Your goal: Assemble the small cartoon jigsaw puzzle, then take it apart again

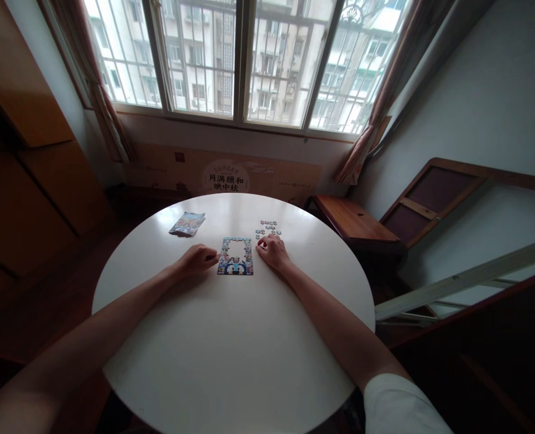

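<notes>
A small colourful jigsaw puzzle lies flat near the middle of a round white table; its upper middle is an unfilled gap. My left hand rests on the table at the puzzle's left edge, fingers curled in. My right hand rests just right of the puzzle's top corner, fingers bent down onto the tabletop. Loose puzzle pieces lie scattered just beyond my right hand. Whether either hand pinches a piece is too small to see.
A printed packet or picture card lies at the table's far left. Behind stand a barred window, a cardboard box with printed characters and a wooden bench. A wooden cabinet is on the left.
</notes>
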`<state>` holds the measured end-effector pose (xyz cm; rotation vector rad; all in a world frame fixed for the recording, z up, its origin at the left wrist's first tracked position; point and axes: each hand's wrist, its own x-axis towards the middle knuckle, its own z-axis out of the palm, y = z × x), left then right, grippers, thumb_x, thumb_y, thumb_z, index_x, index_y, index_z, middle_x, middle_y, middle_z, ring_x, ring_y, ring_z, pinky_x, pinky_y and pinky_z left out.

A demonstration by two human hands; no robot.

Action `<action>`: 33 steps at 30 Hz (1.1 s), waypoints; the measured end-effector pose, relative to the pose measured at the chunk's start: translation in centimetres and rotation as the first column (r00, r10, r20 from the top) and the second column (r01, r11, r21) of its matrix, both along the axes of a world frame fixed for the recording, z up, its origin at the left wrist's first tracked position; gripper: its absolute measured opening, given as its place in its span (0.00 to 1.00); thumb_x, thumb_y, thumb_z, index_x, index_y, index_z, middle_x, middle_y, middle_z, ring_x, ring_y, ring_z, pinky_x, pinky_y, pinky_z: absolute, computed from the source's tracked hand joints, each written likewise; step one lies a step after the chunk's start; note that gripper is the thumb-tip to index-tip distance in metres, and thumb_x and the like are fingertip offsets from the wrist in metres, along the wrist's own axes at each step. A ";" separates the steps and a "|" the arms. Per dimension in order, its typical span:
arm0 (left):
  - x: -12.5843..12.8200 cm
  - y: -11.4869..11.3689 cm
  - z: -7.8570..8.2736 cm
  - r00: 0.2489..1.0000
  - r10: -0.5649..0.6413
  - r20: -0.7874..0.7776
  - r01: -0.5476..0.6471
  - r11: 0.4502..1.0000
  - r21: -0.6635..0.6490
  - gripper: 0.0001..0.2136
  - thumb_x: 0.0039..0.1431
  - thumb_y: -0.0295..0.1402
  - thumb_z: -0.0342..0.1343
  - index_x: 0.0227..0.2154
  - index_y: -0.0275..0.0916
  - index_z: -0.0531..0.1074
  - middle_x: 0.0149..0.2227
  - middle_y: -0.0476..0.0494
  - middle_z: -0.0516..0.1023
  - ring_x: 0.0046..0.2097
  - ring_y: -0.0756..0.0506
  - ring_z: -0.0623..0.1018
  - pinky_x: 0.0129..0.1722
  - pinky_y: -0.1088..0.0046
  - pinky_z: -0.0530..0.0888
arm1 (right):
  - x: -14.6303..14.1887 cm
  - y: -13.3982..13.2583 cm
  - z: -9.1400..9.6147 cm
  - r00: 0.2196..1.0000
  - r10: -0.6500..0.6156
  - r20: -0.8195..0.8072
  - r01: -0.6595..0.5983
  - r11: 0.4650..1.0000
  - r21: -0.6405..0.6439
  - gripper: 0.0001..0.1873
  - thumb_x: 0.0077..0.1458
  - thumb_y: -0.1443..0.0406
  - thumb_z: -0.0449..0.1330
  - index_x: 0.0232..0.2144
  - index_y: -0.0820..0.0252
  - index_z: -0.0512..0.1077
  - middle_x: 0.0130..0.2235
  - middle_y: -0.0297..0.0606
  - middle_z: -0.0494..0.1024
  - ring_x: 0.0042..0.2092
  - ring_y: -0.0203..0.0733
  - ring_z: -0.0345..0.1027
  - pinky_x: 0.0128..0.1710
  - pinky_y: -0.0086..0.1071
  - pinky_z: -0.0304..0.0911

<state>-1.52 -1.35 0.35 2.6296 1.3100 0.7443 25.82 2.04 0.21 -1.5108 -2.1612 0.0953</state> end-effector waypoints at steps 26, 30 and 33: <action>-0.2 0.4 -0.6 0.999 -0.021 0.034 0.021 1.000 -0.007 0.18 0.53 0.35 0.49 0.12 0.33 0.57 0.18 0.55 0.44 0.22 0.55 0.47 0.23 0.76 0.46 | 0.0 0.3 -0.1 0.999 0.027 0.023 -0.026 0.998 -0.059 0.11 0.56 0.57 0.57 0.34 0.59 0.73 0.40 0.41 0.72 0.47 0.46 0.62 0.46 0.39 0.51; -0.1 0.3 -0.4 1.000 -0.007 0.018 0.007 1.000 -0.023 0.18 0.53 0.36 0.49 0.12 0.33 0.58 0.18 0.55 0.44 0.23 0.54 0.47 0.23 0.76 0.46 | 0.1 0.2 0.0 0.998 0.061 -0.002 -0.061 0.997 -0.050 0.10 0.56 0.59 0.58 0.33 0.59 0.72 0.39 0.40 0.73 0.46 0.45 0.62 0.46 0.37 0.52; -0.1 0.3 -0.4 1.000 -0.004 0.003 0.004 1.000 -0.022 0.19 0.55 0.36 0.48 0.12 0.33 0.58 0.18 0.55 0.45 0.23 0.54 0.46 0.23 0.75 0.47 | 0.1 0.1 0.1 0.995 0.096 -0.032 -0.097 0.994 -0.048 0.08 0.55 0.61 0.59 0.34 0.59 0.72 0.35 0.38 0.75 0.43 0.43 0.64 0.45 0.36 0.53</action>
